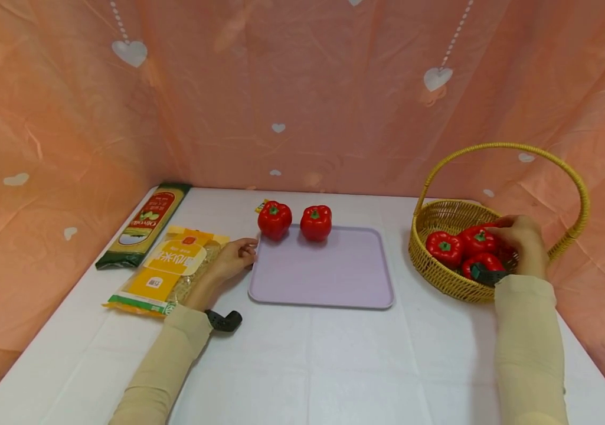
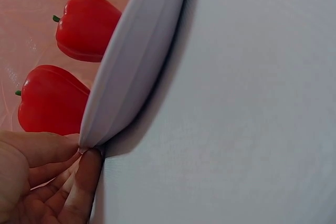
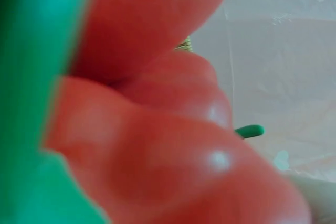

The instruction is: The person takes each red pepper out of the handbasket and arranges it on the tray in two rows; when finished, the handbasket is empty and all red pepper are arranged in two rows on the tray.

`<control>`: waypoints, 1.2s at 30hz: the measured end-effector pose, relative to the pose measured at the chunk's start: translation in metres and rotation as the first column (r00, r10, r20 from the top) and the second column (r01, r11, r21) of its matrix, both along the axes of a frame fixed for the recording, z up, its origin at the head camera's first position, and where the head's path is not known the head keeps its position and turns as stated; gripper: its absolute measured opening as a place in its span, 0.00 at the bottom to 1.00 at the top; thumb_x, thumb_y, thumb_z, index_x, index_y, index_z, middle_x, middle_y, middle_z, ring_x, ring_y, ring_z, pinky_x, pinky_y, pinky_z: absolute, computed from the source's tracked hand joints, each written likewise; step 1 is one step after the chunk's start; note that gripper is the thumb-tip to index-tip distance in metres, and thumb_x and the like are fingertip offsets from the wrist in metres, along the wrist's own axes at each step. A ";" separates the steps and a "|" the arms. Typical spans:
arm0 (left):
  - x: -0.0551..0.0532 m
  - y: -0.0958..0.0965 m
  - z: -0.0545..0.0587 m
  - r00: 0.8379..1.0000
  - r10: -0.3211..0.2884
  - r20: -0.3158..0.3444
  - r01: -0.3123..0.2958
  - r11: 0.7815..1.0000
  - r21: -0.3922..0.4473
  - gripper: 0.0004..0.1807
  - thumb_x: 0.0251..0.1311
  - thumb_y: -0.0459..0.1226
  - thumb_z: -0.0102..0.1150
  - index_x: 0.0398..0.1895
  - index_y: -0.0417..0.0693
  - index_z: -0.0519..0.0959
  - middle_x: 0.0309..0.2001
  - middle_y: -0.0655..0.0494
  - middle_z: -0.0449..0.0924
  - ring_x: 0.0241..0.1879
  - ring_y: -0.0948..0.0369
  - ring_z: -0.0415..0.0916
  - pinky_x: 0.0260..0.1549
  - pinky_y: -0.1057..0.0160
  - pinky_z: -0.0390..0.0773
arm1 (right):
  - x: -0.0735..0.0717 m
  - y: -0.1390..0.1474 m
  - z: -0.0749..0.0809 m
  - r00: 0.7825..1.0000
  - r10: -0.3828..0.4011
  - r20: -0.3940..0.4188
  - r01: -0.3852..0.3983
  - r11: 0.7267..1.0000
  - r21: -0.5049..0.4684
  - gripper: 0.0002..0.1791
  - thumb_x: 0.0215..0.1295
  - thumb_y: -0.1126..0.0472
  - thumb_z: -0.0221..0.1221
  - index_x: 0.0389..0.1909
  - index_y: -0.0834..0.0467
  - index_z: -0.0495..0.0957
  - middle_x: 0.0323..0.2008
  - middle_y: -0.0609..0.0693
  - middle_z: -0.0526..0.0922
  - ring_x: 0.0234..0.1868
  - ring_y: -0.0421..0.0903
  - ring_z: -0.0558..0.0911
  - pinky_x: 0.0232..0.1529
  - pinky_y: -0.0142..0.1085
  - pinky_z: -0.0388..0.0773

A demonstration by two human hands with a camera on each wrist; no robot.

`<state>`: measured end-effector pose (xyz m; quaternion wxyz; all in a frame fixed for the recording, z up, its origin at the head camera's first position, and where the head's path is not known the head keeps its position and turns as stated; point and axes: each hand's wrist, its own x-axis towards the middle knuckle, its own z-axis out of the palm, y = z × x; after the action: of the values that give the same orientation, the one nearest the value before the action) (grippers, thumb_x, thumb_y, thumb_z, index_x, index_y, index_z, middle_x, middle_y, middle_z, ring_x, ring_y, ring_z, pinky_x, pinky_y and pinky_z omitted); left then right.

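With thumb and fingers, my left hand (image 1: 235, 260) pinches the left rim of a pale lilac tray (image 1: 329, 274); the left wrist view shows this grip on the tray's edge (image 2: 126, 56) up close. Two red bell peppers, a left one (image 1: 274, 221) and a right one (image 1: 316, 224), stand at the tray's far edge. Inside the wicker basket (image 1: 442, 283) on the right, my right hand (image 1: 522, 236) grips a red bell pepper (image 1: 477, 239) from its right side. Other red peppers (image 1: 444, 249) lie beside it. Its fingertips are partly hidden.
A yellow bag of noodles (image 1: 164, 268) lies left of the tray, with a green-and-red pack (image 1: 145, 224) behind it. The basket's tall handle (image 1: 504, 145) arches over its opening. A small yellow packet (image 1: 262, 206) sits behind the left pepper. Pink cloth (image 1: 302, 88) hangs behind the table.
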<state>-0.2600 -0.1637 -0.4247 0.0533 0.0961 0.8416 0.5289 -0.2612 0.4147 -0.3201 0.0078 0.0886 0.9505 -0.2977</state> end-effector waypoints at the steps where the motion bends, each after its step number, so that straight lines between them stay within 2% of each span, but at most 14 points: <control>1: 0.000 0.000 0.000 1.000 -0.001 0.002 0.001 1.000 -0.001 0.22 0.58 0.23 0.51 0.57 0.25 0.66 0.36 0.41 0.72 0.30 0.61 0.69 0.29 0.72 0.75 | 0.000 0.000 -0.001 1.000 -0.004 -0.017 0.004 1.000 -0.008 0.30 0.64 0.50 0.54 0.52 0.75 0.68 0.45 0.70 0.71 0.42 0.59 0.70 0.31 0.32 0.72; 5: -0.001 0.000 -0.001 1.000 -0.004 0.001 0.004 1.000 -0.001 0.22 0.58 0.23 0.51 0.57 0.25 0.66 0.37 0.40 0.73 0.30 0.62 0.69 0.29 0.72 0.75 | -0.002 -0.002 -0.005 0.996 -0.038 -0.086 0.033 0.997 -0.065 0.32 0.64 0.50 0.54 0.56 0.74 0.66 0.50 0.70 0.70 0.42 0.53 0.69 0.29 0.24 0.68; 7: -0.001 0.000 -0.001 1.000 -0.005 0.004 0.005 1.000 -0.003 0.22 0.58 0.23 0.51 0.57 0.25 0.66 0.37 0.40 0.73 0.30 0.62 0.69 0.30 0.72 0.75 | -0.003 -0.003 -0.006 0.992 -0.070 -0.103 0.057 0.990 -0.126 0.35 0.64 0.49 0.54 0.60 0.73 0.63 0.55 0.70 0.67 0.41 0.46 0.69 0.30 0.20 0.67; 9: -0.001 0.000 0.000 1.000 0.001 0.006 0.000 1.000 -0.005 0.22 0.58 0.23 0.51 0.57 0.25 0.66 0.37 0.40 0.73 0.30 0.61 0.69 0.30 0.72 0.75 | -0.003 -0.003 -0.007 0.986 -0.100 -0.134 0.078 0.984 -0.163 0.36 0.63 0.47 0.55 0.62 0.71 0.62 0.55 0.68 0.67 0.36 0.38 0.69 0.28 0.18 0.67; 11: -0.001 0.000 0.000 1.000 0.001 0.008 -0.001 1.000 -0.011 0.22 0.58 0.23 0.51 0.58 0.26 0.66 0.37 0.40 0.73 0.31 0.61 0.69 0.30 0.72 0.75 | -0.003 -0.003 -0.007 0.978 -0.133 -0.159 0.096 0.970 -0.222 0.37 0.61 0.47 0.57 0.62 0.69 0.62 0.51 0.58 0.71 0.33 0.32 0.67 0.27 0.17 0.69; 14: -0.001 -0.001 0.000 1.000 0.008 0.014 -0.008 1.000 -0.015 0.22 0.58 0.23 0.51 0.58 0.27 0.66 0.37 0.41 0.73 0.31 0.60 0.69 0.30 0.71 0.74 | -0.003 -0.004 -0.007 0.968 -0.176 -0.181 0.114 0.944 -0.308 0.36 0.58 0.46 0.60 0.61 0.63 0.65 0.43 0.41 0.69 0.32 0.30 0.67 0.27 0.16 0.70; 17: -0.002 -0.001 -0.001 1.000 0.011 0.018 -0.011 1.000 -0.013 0.22 0.58 0.23 0.51 0.58 0.27 0.67 0.37 0.42 0.72 0.31 0.60 0.69 0.31 0.72 0.74 | -0.003 -0.003 -0.007 0.962 -0.197 -0.191 0.114 0.920 -0.375 0.33 0.57 0.46 0.62 0.60 0.58 0.68 0.38 0.32 0.65 0.32 0.30 0.67 0.28 0.16 0.70; 21: -0.001 -0.002 -0.002 1.000 0.006 0.010 -0.006 1.000 -0.009 0.22 0.58 0.23 0.51 0.57 0.27 0.67 0.37 0.41 0.73 0.31 0.59 0.69 0.30 0.72 0.74 | -0.004 -0.003 -0.006 0.952 -0.232 -0.201 0.121 0.886 -0.447 0.33 0.57 0.49 0.62 0.63 0.55 0.68 0.38 0.32 0.64 0.30 0.27 0.69 0.27 0.16 0.71; 23: -0.001 -0.002 -0.002 1.000 -0.001 0.002 0.001 1.000 -0.011 0.22 0.58 0.23 0.51 0.57 0.26 0.67 0.37 0.40 0.73 0.31 0.59 0.69 0.30 0.72 0.74 | -0.005 -0.003 -0.005 0.939 -0.264 -0.219 0.140 0.877 -0.460 0.36 0.56 0.49 0.63 0.65 0.54 0.66 0.41 0.33 0.67 0.32 0.26 0.69 0.28 0.15 0.70; 26: -0.001 -0.002 -0.001 1.000 -0.001 0.005 0.001 1.000 -0.015 0.22 0.58 0.23 0.51 0.57 0.27 0.67 0.37 0.41 0.73 0.31 0.59 0.69 0.30 0.72 0.74 | -0.007 -0.006 -0.001 0.916 -0.323 -0.240 0.177 0.858 -0.482 0.38 0.56 0.48 0.63 0.68 0.52 0.62 0.52 0.39 0.70 0.43 0.31 0.72 0.33 0.14 0.70; 28: -0.001 -0.001 -0.001 1.000 0.002 0.014 -0.002 1.000 -0.021 0.22 0.58 0.23 0.50 0.58 0.28 0.67 0.37 0.42 0.73 0.31 0.59 0.69 0.31 0.72 0.74 | -0.008 -0.009 0.002 0.902 -0.364 -0.232 0.214 0.843 -0.493 0.40 0.56 0.47 0.62 0.69 0.51 0.59 0.62 0.41 0.66 0.53 0.35 0.70 0.42 0.15 0.70; 31: 0.000 0.000 0.000 1.000 0.012 0.028 -0.011 1.000 -0.022 0.22 0.59 0.23 0.50 0.58 0.29 0.67 0.37 0.42 0.73 0.31 0.59 0.69 0.31 0.72 0.74 | -0.007 -0.013 0.007 0.898 -0.394 -0.195 0.250 0.823 -0.510 0.44 0.55 0.44 0.61 0.71 0.51 0.55 0.69 0.44 0.59 0.63 0.38 0.65 0.55 0.19 0.64; 33: 0.000 0.000 0.000 1.000 0.012 0.029 -0.011 1.000 -0.019 0.22 0.59 0.23 0.50 0.58 0.28 0.67 0.37 0.42 0.72 0.32 0.59 0.69 0.31 0.72 0.74 | -0.005 -0.015 0.009 0.895 -0.405 -0.189 0.258 0.813 -0.522 0.43 0.53 0.43 0.62 0.70 0.50 0.58 0.65 0.41 0.66 0.60 0.36 0.67 0.55 0.19 0.64; 36: -0.001 0.000 0.000 1.000 0.010 0.027 -0.010 1.000 -0.007 0.22 0.58 0.23 0.50 0.58 0.27 0.66 0.36 0.42 0.72 0.32 0.59 0.68 0.31 0.72 0.74 | -0.002 -0.018 0.012 0.880 -0.399 -0.257 0.193 0.795 -0.575 0.35 0.51 0.48 0.66 0.62 0.49 0.70 0.48 0.34 0.77 0.48 0.32 0.72 0.46 0.15 0.68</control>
<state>-0.2610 -0.1639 -0.4250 0.0623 0.0844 0.8430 0.5276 -0.2628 0.3970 -0.3080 -0.1922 0.1761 0.7876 -0.5584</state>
